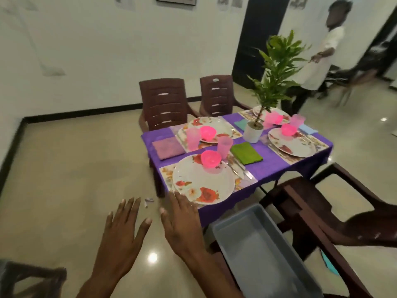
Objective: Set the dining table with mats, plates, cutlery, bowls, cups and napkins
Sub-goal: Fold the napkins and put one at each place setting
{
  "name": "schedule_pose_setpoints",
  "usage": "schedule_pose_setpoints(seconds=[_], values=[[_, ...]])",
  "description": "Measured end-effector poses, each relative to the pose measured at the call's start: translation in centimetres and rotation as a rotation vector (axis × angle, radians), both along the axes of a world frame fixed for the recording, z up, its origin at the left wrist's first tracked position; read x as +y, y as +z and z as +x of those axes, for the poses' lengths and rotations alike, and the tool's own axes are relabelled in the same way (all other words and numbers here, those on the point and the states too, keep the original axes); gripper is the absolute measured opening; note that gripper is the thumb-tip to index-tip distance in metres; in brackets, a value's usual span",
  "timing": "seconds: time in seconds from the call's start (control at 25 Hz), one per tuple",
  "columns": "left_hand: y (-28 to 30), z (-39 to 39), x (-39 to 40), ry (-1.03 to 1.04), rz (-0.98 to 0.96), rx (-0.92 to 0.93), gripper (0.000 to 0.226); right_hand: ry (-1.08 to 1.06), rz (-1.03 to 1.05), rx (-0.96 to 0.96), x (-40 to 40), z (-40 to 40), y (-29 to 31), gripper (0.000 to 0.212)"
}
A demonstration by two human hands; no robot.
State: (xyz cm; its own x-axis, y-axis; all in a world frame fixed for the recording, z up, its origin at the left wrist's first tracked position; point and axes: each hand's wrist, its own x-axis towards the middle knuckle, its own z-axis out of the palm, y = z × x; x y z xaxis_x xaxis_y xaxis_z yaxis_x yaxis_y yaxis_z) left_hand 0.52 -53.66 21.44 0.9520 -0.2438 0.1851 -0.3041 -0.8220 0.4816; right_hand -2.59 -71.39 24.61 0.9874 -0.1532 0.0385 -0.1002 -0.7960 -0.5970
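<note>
A small table under a purple cloth (268, 168) carries several place settings. The nearest floral plate (199, 183) lies on a mat (166, 171) with a pink bowl (210, 159) on it, a pink cup (224, 147) behind and cutlery (236, 167) to its right. A green napkin (247, 153) and a mauve napkin (168, 148) lie flat on the cloth. My left hand (122, 235) and right hand (182, 224) hover side by side with straight fingers, near the table's near corner, holding nothing.
A potted plant (254, 131) stands mid-table. An empty grey tub (264, 248) rests on a dark chair (322, 211) at the near right. Two brown chairs (165, 104) stand at the far side. A person (318, 61) moves at the back right.
</note>
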Motion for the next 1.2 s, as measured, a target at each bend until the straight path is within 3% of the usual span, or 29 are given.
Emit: schedule_pose_setpoints(seconds=[0.28, 0.48, 0.6, 0.76, 1.04, 1.2], values=[[-1.3, 20.7, -3.7, -0.379, 0.072, -0.002, 0.091, -0.325, 0.011, 0.015, -0.4, 12.8, 0.3, 0.083], [-1.9, 30.6, -9.4, -0.595, 0.116, -0.200, 0.077, -0.514, 0.027, 0.090, -2.8, 19.8, 0.0, 0.086], [-3.1, 36.1, -12.2, -0.672, 0.043, -0.163, 0.069, -0.582, 0.032, 0.093, -5.0, 24.4, -1.4, 0.094], [-5.2, 40.9, -14.5, -0.814, 0.112, -0.024, 0.068, -0.670, 0.000, 0.118, -6.5, 28.1, -2.5, 0.101], [-10.4, 45.5, -15.2, -1.063, 0.167, 0.069, 0.069, -0.945, -0.023, 0.138, -4.1, 29.9, -6.0, 0.096], [-10.9, 47.5, -15.3, -1.251, 0.248, 0.182, 0.079, -1.145, -0.008, 0.088, -1.1, 30.3, -8.0, 0.071]])
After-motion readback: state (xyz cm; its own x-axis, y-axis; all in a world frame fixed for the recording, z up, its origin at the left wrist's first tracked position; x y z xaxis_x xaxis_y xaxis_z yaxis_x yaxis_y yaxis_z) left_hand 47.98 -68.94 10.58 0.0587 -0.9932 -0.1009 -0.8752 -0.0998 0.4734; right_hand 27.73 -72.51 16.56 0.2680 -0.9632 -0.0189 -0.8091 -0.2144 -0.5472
